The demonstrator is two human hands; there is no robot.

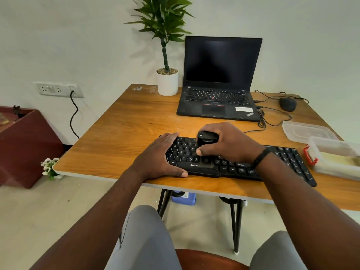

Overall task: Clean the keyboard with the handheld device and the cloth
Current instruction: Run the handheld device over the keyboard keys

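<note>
The right hand (228, 142) is curled around a black handheld device (206, 142) just right of the frame's centre, fingers wrapped over its top and thumb against its near side, holding it upright with its lower end down on the keys. The left hand (160, 155) lies flat with fingers straight and together, palm on the left end of the black keyboard (288, 158), thumb stretched along the keyboard's near edge (it grips nothing). The keyboard sits along the near edge of the wooden table (120, 133), running from centre towards the right of the frame.

Behind the hands, in the upper middle, an open laptop (220, 78) stands with a dark screen, a potted plant (167, 78) just to its left. A mouse (288, 103) rests at the upper right, its cable trailing towards the laptop. At the right edge sit a clear plastic lid (307, 131) and a clear container (335, 156) with a red clasp, close to the keyboard's right end. No cloth is recognisable in this view.
</note>
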